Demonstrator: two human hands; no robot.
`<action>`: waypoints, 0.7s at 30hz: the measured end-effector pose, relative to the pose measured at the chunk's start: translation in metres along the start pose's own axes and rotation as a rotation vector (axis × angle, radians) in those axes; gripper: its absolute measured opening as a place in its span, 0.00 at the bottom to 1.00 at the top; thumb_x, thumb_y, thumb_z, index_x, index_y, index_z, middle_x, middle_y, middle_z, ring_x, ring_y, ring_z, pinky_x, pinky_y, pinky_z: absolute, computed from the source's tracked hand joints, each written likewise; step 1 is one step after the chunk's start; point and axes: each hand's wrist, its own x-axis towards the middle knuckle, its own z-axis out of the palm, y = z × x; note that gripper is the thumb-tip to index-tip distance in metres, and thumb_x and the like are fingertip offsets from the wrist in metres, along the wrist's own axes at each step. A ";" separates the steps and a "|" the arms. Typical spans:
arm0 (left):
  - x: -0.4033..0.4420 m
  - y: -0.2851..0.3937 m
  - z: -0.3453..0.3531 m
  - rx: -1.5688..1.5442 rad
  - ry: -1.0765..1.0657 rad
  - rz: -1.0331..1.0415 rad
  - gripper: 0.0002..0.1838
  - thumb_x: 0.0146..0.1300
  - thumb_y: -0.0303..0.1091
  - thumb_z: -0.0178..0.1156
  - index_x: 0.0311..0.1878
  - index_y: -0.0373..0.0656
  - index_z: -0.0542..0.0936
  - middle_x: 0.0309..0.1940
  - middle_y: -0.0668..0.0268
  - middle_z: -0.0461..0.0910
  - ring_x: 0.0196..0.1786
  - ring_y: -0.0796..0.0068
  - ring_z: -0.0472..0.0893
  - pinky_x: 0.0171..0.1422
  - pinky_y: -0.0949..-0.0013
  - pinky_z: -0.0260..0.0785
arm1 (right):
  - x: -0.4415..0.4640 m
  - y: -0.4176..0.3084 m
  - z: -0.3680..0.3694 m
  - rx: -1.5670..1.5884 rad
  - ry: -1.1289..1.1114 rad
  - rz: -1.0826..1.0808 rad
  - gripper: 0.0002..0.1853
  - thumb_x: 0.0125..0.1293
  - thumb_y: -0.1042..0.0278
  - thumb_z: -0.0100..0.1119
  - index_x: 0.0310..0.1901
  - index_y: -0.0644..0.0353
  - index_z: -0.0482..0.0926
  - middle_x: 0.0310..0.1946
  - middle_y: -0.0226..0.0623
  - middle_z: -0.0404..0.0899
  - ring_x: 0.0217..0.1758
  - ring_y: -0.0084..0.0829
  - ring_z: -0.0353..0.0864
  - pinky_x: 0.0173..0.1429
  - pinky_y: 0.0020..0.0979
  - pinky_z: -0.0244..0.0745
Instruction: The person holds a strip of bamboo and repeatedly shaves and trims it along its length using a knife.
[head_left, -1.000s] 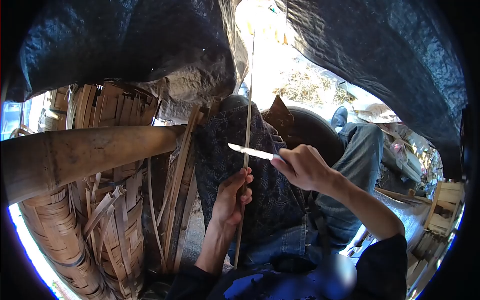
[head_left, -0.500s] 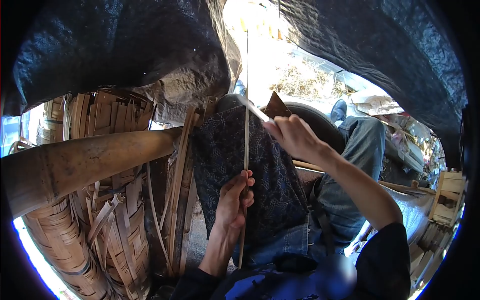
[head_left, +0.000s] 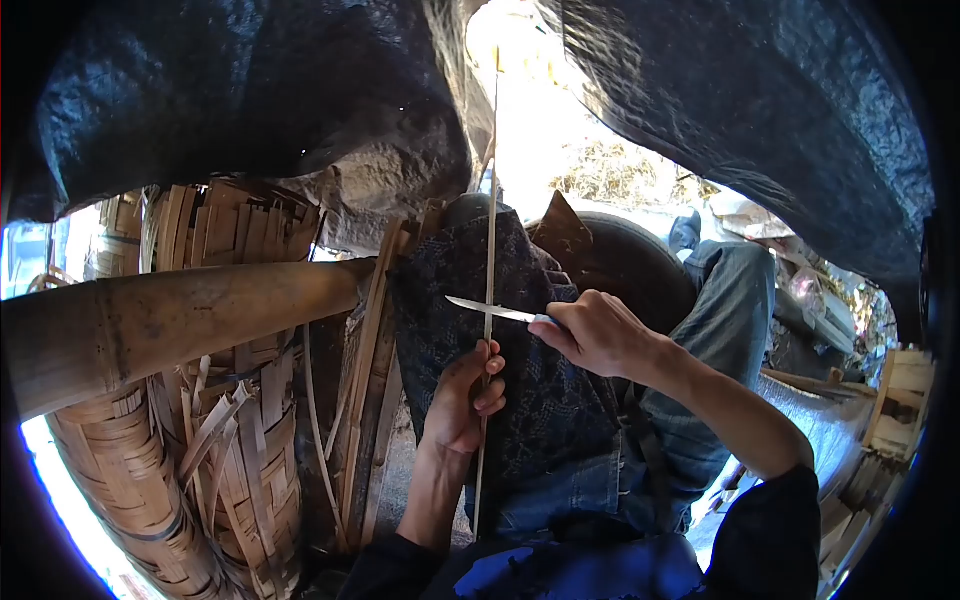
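A long thin bamboo strip [head_left: 492,240] runs upright through the middle of the view, over the dark patterned cloth [head_left: 440,290] on my leg. My left hand [head_left: 466,398] pinches the strip low down, fingers closed round it. My right hand [head_left: 612,335] grips a knife [head_left: 490,309] whose handle is mostly hidden in the fist. The blade points left and crosses the strip just above my left fingers; it looks to be touching the strip.
A thick bamboo pole [head_left: 190,315] juts in from the left, above woven bamboo baskets [head_left: 130,470]. Split bamboo slats [head_left: 365,390] lean beside my leg. Dark plastic sheeting [head_left: 750,110] hangs overhead. A wooden crate [head_left: 900,400] stands at the far right.
My right hand has brought the knife down along the strip, from well above to just over my left fingers. The blade now lies nearly level. My left hand keeps its hold.
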 end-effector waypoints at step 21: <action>0.004 -0.003 0.001 0.039 0.120 0.060 0.12 0.69 0.42 0.51 0.44 0.43 0.73 0.28 0.75 0.71 0.17 0.91 0.58 0.21 0.83 0.48 | 0.019 0.006 0.018 -0.327 0.034 -0.028 0.26 0.67 0.45 0.49 0.21 0.60 0.69 0.06 0.35 0.67 0.10 0.32 0.74 0.16 0.33 0.71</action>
